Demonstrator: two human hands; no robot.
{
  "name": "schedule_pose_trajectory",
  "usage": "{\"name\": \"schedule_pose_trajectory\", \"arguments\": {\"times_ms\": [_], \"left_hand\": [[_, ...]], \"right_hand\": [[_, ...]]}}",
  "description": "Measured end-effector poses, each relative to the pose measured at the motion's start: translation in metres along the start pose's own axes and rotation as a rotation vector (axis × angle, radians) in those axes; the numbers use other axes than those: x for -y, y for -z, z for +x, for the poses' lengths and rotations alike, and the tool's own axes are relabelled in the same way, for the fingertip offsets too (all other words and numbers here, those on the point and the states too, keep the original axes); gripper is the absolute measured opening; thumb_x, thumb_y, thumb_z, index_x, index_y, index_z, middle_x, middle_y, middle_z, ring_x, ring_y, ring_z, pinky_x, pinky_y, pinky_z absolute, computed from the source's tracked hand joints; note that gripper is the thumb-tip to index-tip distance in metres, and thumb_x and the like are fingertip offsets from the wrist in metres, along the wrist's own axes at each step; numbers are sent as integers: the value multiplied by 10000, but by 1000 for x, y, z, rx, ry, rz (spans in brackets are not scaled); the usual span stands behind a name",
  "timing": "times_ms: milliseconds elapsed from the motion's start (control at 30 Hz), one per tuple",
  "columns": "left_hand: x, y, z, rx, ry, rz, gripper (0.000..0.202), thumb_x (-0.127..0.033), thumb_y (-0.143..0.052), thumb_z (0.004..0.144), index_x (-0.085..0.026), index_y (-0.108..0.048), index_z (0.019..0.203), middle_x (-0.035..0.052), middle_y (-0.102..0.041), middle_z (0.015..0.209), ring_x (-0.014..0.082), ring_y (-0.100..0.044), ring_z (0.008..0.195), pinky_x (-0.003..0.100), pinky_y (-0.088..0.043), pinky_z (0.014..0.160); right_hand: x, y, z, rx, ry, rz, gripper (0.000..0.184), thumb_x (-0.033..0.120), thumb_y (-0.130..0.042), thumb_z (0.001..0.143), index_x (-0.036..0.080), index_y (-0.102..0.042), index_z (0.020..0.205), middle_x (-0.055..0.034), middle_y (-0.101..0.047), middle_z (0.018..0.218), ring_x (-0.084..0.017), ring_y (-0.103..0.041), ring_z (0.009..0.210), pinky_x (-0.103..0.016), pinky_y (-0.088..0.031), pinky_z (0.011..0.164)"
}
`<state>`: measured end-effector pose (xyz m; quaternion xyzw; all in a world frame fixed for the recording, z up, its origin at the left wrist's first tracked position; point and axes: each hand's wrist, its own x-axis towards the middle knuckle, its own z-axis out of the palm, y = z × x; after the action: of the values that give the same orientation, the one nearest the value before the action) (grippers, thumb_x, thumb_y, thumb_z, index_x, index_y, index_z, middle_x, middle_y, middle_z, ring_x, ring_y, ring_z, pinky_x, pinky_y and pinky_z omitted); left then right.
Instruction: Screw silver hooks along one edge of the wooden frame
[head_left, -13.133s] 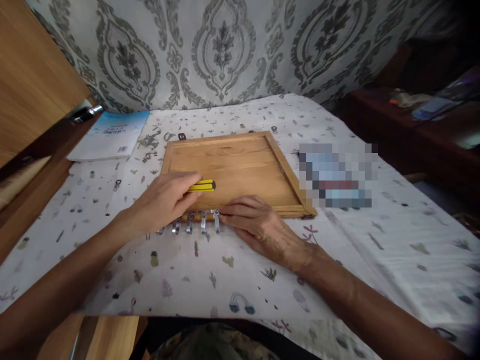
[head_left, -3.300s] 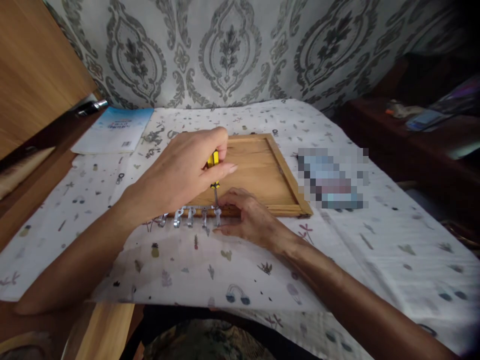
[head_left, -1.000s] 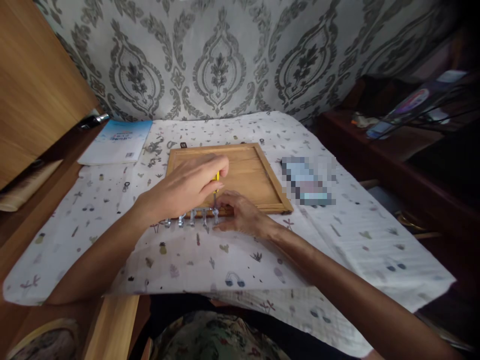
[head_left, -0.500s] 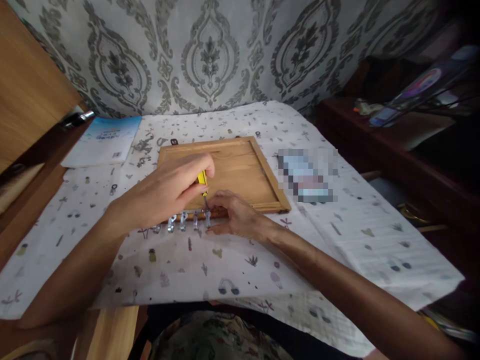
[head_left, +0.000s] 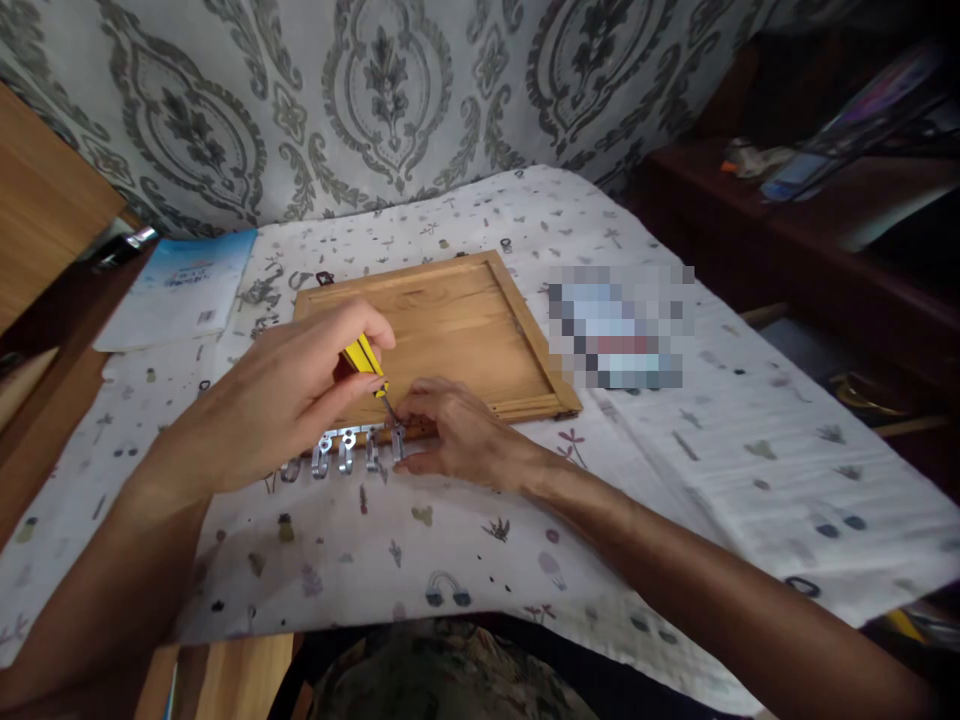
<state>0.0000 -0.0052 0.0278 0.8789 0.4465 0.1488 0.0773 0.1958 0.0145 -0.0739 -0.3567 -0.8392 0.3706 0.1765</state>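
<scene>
My left hand (head_left: 292, 375) is closed around the yellow handle of a screwdriver (head_left: 364, 360). Its shaft slants down to the right, and its tip meets the near edge of a framed wooden board (head_left: 457, 335) by the last hook on the right. Several silver metal hooks (head_left: 346, 452) hang in a row along that edge. My right hand (head_left: 469, 435) pinches the rightmost hook (head_left: 398, 443), thumb below and fingers above at the board's edge. The fingers hide the exact contact and any screw.
A patterned white cloth (head_left: 495, 575) covers the table. A blue-and-white booklet (head_left: 180, 290) lies at the left, with small metal pieces (head_left: 262, 290) beside it. Right of the board is a pixelated phone-like object (head_left: 619, 335). A patterned curtain (head_left: 390, 90) hangs behind; a dark red cabinet (head_left: 712, 190) stands at the right.
The view has shifted slightly. The screwdriver now leans more to the left at its handle, where before it stood nearly upright. My right hand keeps its place at the rightmost hook.
</scene>
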Motion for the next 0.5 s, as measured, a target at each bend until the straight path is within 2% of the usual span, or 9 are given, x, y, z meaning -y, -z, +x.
{"name": "schedule_pose_trajectory", "arguments": {"times_ms": [133,233,400,500], "left_hand": [[7,-1,1,-16,39,-193,219,-286,-582,931,-269,-525,1142,11,-654,1057,170,-649,969,275,-500,761],[8,-1,4,-16,55,-279,174,-282,-602,920,-262,-556,1086,-3,-661,1022,151,-651,933,266,-514,790],[-2,-4,7,-77,65,-129,166,-391,-564,947,-233,-587,992,7,-678,910,148,-629,762,276,-460,605],[-3,-5,7,-110,55,-48,129,-365,-580,940,-243,-603,976,-5,-696,885,150,-638,741,279,-440,588]], "right_hand": [[1,2,1,13,-3,22,251,218,-854,701,172,-677,872,-17,-570,893,-194,-524,871,-300,-368,770],[3,4,1,20,-19,28,244,209,-850,701,174,-682,875,-22,-577,898,-203,-535,883,-305,-375,771],[4,4,0,25,-22,36,232,210,-837,712,178,-688,887,-33,-597,914,-210,-541,886,-313,-383,765],[3,3,0,23,-17,34,253,216,-847,707,180,-693,904,-30,-595,909,-210,-539,892,-311,-382,765]]}}
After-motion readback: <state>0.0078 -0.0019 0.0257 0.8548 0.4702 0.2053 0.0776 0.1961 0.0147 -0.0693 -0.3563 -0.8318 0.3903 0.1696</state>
